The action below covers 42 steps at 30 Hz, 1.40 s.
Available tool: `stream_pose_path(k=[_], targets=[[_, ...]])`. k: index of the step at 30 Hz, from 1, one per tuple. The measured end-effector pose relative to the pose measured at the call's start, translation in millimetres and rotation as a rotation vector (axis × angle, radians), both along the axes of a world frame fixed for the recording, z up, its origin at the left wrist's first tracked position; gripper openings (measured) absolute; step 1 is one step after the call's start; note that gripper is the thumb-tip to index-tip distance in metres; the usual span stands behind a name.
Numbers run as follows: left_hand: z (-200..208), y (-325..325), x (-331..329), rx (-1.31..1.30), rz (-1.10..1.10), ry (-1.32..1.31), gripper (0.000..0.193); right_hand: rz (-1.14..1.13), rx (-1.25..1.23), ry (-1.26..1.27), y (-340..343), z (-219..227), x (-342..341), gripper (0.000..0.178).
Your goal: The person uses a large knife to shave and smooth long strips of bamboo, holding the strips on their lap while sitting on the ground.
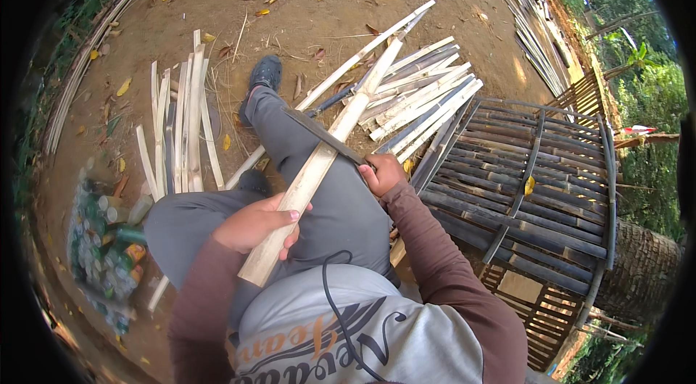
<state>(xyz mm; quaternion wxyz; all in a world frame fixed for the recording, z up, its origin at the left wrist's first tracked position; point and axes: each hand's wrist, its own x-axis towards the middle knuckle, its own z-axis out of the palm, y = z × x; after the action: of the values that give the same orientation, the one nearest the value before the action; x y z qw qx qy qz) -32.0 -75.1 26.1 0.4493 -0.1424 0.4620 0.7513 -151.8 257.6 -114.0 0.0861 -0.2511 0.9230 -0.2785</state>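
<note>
While a pale bamboo strip (pixel 299 192) is held slantwise over the person's thigh, its near end is enclosed by the left hand (pixel 261 226), which is closed around it with the thumb laid on the face and fingertips curled at the far side. The right hand (pixel 384 175) is placed beside the strip and apart from it, curled firmly around the handle end of a long knife (pixel 310 126), whose blade is laid across the strip's middle. Whether the wood is bitten by the edge cannot be told.

The strip is long, flat and cream-coloured, and is slightly narrowed toward its far end. The blade is dark, straight and dull. The thighs are covered by smooth grey trousers (pixel 351 206), and a dark clog (pixel 267 72) is worn on one foot.

Beyond the left knee, a loose bundle of split strips (pixel 194 123) is spread on the brown earth ground (pixel 174 18); beyond the right knee, a fanned pile of strips (pixel 420 105), some dark-skinned, is seen. Green and clear bottles (pixel 119 235) are massed at the far left; by what container they are held is too blurred to be told. At the right, a platform (pixel 500 199) is formed of dark, jointed bamboo slats, on which a yellow leaf (pixel 529 185) is caught.
</note>
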Motion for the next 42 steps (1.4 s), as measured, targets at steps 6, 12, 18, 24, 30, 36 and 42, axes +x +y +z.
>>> stream_pose_path(k=[6, 12, 18, 24, 30, 36, 42], targets=[[-16, -11, -3, -0.02, 0.067, 0.037, 0.04, 0.012, -0.019, 0.033, -38, -5, -27, 0.056], [-5, 8, 6, 0.086, 0.016, 0.022, 0.041, 0.101, -0.023, 0.013, -26, 52, 16, 0.054], [-10, 25, 11, 0.089, -0.106, -0.042, 0.042, -0.277, 0.031, -0.101, 13, 31, 38, 0.052], [-21, 39, 13, 0.047, -0.165, 0.031, 0.038, -0.154, -0.055, -0.132, 27, 14, 40, 0.058], [-19, 32, 7, 0.008, -0.158, 0.02, 0.039, -0.213, -0.003, 0.012, 7, 6, 41, 0.057], [-18, 34, 8, 0.034, -0.126, 0.012, 0.04, -0.342, 0.0, -0.09, 19, 0, 27, 0.053], [-16, 36, 5, 0.033, -0.171, -0.019, 0.041, -0.412, 0.126, -0.079, 33, -18, 13, 0.057]])
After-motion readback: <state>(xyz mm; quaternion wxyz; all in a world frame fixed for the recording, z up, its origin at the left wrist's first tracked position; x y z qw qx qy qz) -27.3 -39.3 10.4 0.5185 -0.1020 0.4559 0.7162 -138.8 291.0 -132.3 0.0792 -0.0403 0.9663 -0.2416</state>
